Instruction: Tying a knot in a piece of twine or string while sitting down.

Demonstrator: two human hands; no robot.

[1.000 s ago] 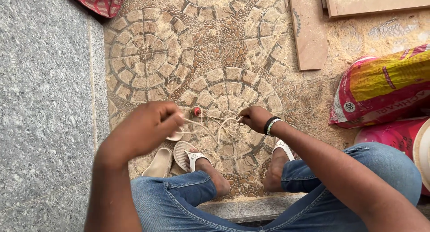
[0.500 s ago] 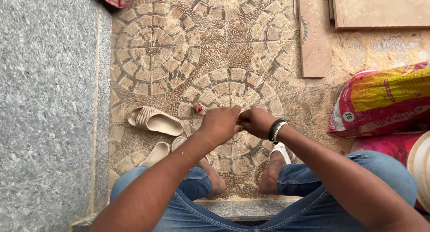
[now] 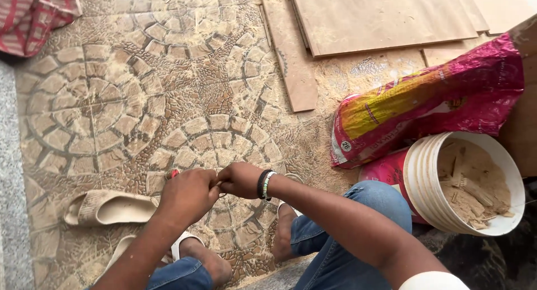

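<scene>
While the person is sitting at the bottom of the frame with knees in blue jeans (image 3: 341, 239) spread, both hands are meeting at lower centre. The left hand (image 3: 187, 196) is curling nearly closed, its fingertips pinching something too small to make out, with a small red object (image 3: 173, 173) showing just behind its knuckles. The right hand (image 3: 241, 179), wearing 2 wristbands (image 3: 265, 184), is pinching closed against the left. A beige sandal (image 3: 109, 207) is lying at lower left. Farther right, a white bucket (image 3: 419, 178) is holding wood scraps beside a pink sack (image 3: 430, 100). Plywood sheets (image 3: 380, 13) are lying at the top.
</scene>
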